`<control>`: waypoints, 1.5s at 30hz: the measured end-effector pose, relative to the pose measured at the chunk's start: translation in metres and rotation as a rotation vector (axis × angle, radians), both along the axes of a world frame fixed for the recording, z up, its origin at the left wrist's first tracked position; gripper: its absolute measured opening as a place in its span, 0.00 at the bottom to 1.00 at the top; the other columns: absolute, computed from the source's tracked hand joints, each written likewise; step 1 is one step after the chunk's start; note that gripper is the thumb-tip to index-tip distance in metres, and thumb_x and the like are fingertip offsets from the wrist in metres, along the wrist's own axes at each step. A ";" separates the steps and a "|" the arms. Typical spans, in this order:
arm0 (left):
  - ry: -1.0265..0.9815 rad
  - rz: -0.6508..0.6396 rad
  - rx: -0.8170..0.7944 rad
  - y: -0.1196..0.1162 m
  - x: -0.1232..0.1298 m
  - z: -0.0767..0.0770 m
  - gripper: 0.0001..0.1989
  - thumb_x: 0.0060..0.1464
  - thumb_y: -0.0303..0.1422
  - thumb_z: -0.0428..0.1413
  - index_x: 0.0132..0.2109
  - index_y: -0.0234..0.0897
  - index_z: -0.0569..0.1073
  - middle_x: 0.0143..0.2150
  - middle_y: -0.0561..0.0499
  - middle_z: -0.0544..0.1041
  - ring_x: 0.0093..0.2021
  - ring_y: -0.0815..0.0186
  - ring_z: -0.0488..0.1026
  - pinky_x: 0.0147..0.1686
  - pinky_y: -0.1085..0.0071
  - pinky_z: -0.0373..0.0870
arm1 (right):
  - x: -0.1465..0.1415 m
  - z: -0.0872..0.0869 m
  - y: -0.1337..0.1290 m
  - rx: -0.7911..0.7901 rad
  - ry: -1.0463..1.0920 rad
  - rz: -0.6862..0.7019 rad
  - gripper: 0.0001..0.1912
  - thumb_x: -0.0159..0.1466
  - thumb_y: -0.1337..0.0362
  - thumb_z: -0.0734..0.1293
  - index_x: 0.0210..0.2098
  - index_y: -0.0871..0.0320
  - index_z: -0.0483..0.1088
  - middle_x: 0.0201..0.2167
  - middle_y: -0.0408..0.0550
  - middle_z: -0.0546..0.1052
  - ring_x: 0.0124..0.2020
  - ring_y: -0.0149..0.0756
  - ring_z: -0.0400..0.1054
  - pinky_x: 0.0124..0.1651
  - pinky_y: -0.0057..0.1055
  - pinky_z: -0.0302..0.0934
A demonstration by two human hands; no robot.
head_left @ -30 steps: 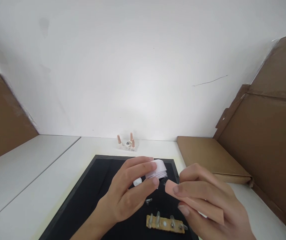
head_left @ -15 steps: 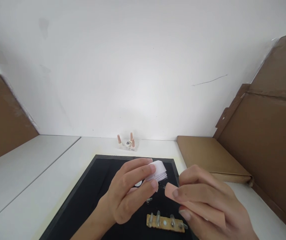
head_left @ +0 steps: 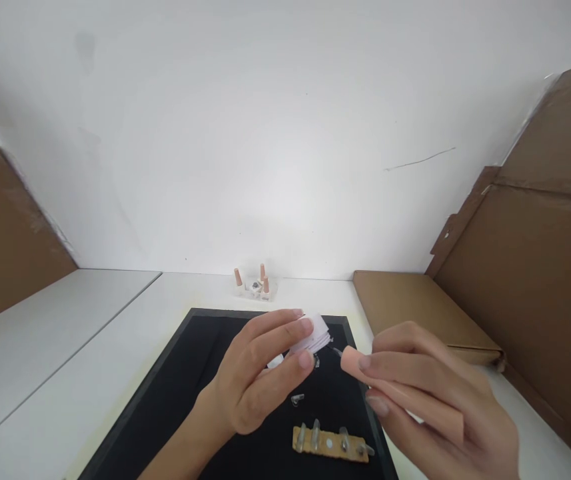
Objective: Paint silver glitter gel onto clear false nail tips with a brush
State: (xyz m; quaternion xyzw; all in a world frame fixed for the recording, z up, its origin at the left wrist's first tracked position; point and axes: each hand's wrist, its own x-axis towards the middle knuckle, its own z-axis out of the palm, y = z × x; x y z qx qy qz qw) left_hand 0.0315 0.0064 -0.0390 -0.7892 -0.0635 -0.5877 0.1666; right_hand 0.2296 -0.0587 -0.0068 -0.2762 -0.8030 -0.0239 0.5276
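Note:
In my left hand (head_left: pixel 260 373), thumb and fingers pinch a small white layered wad (head_left: pixel 315 331) that looks like folded wipes or paper; its exact kind is unclear. My right hand (head_left: pixel 435 393) grips a nail polish brush (head_left: pixel 400 393) by its long peach cap. The thin dark bristle end points left and lies close to the wad's lower right edge; whether they touch I cannot tell. Beneath my left fingers, a white thing (head_left: pixel 275 361) is partly hidden. Below the hands, a yellow strip (head_left: pixel 335 455) carries several clear nail tips (head_left: pixel 316 437).
Small clear pieces (head_left: pixel 297 400) rest on the black mat (head_left: pixel 175 400). At the wall stands a clear holder (head_left: pixel 274 291) with peach-capped nail polish bottles (head_left: pixel 238 278). A flat cardboard box (head_left: pixel 415 307) lies at the right, and cardboard panels (head_left: pixel 540 267) flank both sides.
My right hand has moved slightly right with the brush, exposing its bristle end beside the wad. My left hand has risen a little and the wad has turned slightly.

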 end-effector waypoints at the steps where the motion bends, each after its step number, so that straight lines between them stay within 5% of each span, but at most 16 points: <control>1: 0.005 0.003 -0.001 0.000 0.000 0.000 0.12 0.57 0.13 0.52 0.44 0.30 0.70 0.50 0.43 0.75 0.57 0.62 0.71 0.50 0.63 0.78 | 0.000 0.001 0.000 0.010 -0.015 -0.014 0.11 0.62 0.75 0.64 0.43 0.59 0.70 0.30 0.44 0.72 0.28 0.30 0.67 0.26 0.26 0.64; 8: -0.002 0.025 -0.024 -0.001 -0.001 -0.001 0.15 0.56 0.13 0.52 0.46 0.33 0.70 0.52 0.43 0.76 0.56 0.61 0.72 0.47 0.62 0.78 | -0.001 0.002 -0.002 0.030 -0.099 -0.086 0.11 0.64 0.75 0.63 0.43 0.60 0.71 0.29 0.44 0.72 0.25 0.27 0.68 0.26 0.25 0.64; 16: 0.019 0.047 0.024 -0.001 0.002 0.004 0.13 0.52 0.11 0.54 0.38 0.32 0.70 0.53 0.41 0.76 0.56 0.61 0.72 0.47 0.62 0.79 | -0.005 0.002 0.000 0.157 -0.206 -0.186 0.11 0.63 0.75 0.62 0.45 0.59 0.68 0.27 0.45 0.75 0.23 0.30 0.68 0.21 0.28 0.61; 26: 0.007 0.118 0.082 -0.004 0.004 0.005 0.15 0.52 0.11 0.55 0.38 0.36 0.69 0.48 0.48 0.78 0.53 0.66 0.75 0.46 0.67 0.82 | -0.008 0.003 0.001 0.118 -0.166 -0.181 0.10 0.65 0.73 0.61 0.43 0.59 0.70 0.26 0.46 0.76 0.24 0.32 0.70 0.21 0.28 0.62; 37: 0.011 0.030 0.069 -0.001 0.003 0.002 0.14 0.50 0.10 0.57 0.37 0.33 0.70 0.52 0.45 0.78 0.55 0.63 0.75 0.49 0.65 0.80 | -0.005 0.001 0.000 0.012 -0.087 -0.074 0.10 0.65 0.73 0.63 0.45 0.59 0.70 0.31 0.45 0.79 0.29 0.32 0.72 0.26 0.28 0.67; 41: 0.003 0.009 0.038 0.001 0.000 0.001 0.15 0.52 0.10 0.54 0.41 0.32 0.71 0.52 0.45 0.78 0.56 0.64 0.74 0.49 0.65 0.79 | -0.004 -0.001 -0.001 0.006 -0.014 -0.043 0.13 0.64 0.74 0.64 0.46 0.57 0.71 0.31 0.44 0.80 0.29 0.33 0.71 0.27 0.29 0.67; 45: -0.027 0.013 0.007 0.004 -0.003 0.002 0.26 0.52 0.13 0.56 0.56 0.35 0.67 0.49 0.44 0.80 0.52 0.61 0.76 0.45 0.65 0.80 | -0.002 -0.003 0.001 0.014 0.075 -0.013 0.15 0.61 0.76 0.65 0.45 0.55 0.73 0.33 0.45 0.80 0.29 0.34 0.71 0.27 0.31 0.67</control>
